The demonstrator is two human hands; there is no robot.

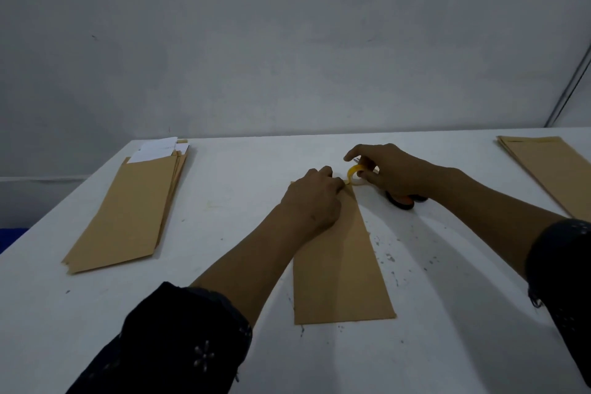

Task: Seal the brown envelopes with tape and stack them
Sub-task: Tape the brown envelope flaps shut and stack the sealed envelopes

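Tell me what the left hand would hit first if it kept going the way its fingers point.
The left hand points away and slightly right along the envelope. First in line is probably the tape roll held by the right hand, though depth is hard to judge.

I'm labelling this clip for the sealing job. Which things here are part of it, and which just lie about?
In use: envelope, tape, left hand, right hand, left pile, right pile.
Lying about: scissors, table.

No legible text or labels anywhere.
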